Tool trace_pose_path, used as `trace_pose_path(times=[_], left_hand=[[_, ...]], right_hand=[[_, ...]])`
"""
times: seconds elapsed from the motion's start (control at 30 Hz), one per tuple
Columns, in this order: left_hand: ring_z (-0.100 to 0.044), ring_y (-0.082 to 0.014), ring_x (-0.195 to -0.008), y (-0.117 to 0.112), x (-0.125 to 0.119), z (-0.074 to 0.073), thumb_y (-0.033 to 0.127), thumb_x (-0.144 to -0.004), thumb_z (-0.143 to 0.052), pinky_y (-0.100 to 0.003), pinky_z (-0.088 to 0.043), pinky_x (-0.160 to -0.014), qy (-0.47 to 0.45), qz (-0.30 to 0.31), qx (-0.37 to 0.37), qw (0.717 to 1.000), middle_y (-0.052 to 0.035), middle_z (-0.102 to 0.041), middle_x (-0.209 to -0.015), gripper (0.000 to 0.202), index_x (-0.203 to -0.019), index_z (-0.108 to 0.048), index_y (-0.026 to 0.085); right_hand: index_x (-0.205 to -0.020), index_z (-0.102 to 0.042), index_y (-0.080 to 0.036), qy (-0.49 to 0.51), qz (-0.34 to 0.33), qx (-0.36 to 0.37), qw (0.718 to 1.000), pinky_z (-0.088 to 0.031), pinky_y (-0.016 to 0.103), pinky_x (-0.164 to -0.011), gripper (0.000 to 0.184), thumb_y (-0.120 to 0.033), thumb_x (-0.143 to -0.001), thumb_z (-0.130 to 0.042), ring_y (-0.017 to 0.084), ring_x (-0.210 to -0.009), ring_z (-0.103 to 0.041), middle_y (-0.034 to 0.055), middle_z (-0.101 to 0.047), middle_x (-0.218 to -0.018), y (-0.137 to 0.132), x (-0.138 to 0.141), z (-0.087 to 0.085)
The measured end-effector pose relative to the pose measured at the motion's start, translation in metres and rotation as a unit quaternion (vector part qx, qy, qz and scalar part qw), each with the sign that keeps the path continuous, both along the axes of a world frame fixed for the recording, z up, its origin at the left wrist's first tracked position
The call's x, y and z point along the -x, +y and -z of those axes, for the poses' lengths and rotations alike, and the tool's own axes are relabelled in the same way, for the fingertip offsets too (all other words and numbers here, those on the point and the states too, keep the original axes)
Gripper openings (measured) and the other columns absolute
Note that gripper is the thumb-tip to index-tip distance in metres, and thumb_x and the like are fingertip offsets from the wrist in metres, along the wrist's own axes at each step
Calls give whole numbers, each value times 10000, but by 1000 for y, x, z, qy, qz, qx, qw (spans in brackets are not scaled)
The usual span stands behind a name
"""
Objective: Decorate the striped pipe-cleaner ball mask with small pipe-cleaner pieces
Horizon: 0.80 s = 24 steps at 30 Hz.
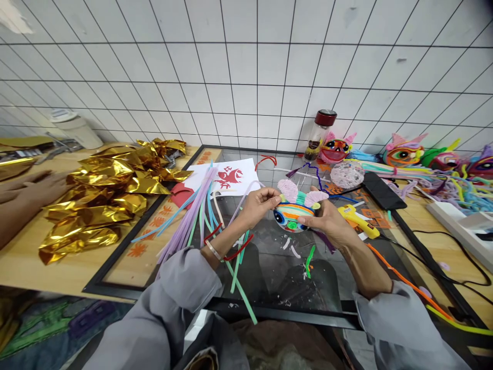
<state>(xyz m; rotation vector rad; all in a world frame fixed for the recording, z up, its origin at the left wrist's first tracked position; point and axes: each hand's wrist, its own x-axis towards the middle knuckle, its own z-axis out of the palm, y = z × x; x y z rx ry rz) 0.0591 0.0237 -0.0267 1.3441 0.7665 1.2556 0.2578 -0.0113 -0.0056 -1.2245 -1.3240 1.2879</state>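
I hold a small striped pipe-cleaner animal head (293, 211) with pale pink ears and round blue eyes above a glass-topped board (269, 267). My left hand (259, 204) pinches its left side near one ear. My right hand (327, 220) grips its right side, fingers curled round it. Both sleeves are grey, and a bracelet sits on my left wrist.
Loose pipe cleaners (192, 216) fan out left of my hands. Crumpled gold foil (108, 190) lies further left, near another person's hands (26, 190). A yellow glue gun (356, 218), a black phone (381, 190), a jar (319, 134) and finished colourful heads (404, 151) sit to the right.
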Motion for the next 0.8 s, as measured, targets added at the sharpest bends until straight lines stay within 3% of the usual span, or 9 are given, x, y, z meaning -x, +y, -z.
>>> trace_pose_path(times=[0.1,0.2,0.3,0.4,0.47,0.63,0.8], left_hand=[[-455,-66,-568,-1,-1,-1,454,-652,-765,-214,-394,-564,1,2,1,1000,18,-562,-660,380,-763,-623,120],[-461,-68,-581,-1,-1,-2,453,-651,-763,-215,-398,-576,1,6,2,1000,19,-558,-663,378,-757,-614,122],[-464,-72,-589,-1,-2,-1,447,-660,-755,-216,-398,-586,2,13,-3,1000,22,-547,-656,367,-744,-602,124],[-469,-77,-601,0,-2,2,435,-685,-739,-220,-393,-597,12,13,-9,1000,19,-546,-661,346,-743,-597,125],[-469,-79,-608,0,-2,3,422,-701,-729,-223,-389,-605,20,11,-11,1000,18,-545,-665,328,-747,-600,125],[-480,-84,-633,-2,-3,4,397,-716,-716,-231,-394,-638,26,22,-16,999,6,-561,-702,297,-770,-612,123],[-493,-90,-657,-4,-4,2,389,-709,-721,-230,-398,-652,25,35,-13,999,-1,-568,-721,295,-774,-607,125]], right_hand=[[-1450,-302,-218,-14,8,-12,1000,-371,541,-1067,1138,-472,-488,-855,341,-1301,-455,162,-436,-1444,3,-9,-2],[-1466,-265,-236,-86,96,-152,980,-361,551,-1061,1023,-483,-618,-781,330,-1323,-429,162,-425,-1450,2,-15,-14],[-1492,-211,-218,-267,151,-350,885,-275,555,-1108,907,-430,-746,-681,310,-1316,-429,152,-474,-1408,-10,-3,-30],[-1500,-173,-197,-437,143,-426,779,-165,605,-1117,803,-392,-831,-571,319,-1263,-468,141,-589,-1277,-24,23,-36],[-1511,-95,-164,-493,137,-434,742,-124,610,-1118,798,-356,-858,-511,318,-1273,-449,153,-583,-1284,-29,37,-31],[-1501,-100,-132,-527,130,-425,724,-136,597,-1106,793,-327,-839,-490,315,-1208,-487,149,-612,-1203,-25,43,-12],[-1494,-119,-127,-522,116,-394,748,-159,587,-1100,762,-312,-843,-470,300,-1107,-544,137,-633,-1138,-20,35,-11]])
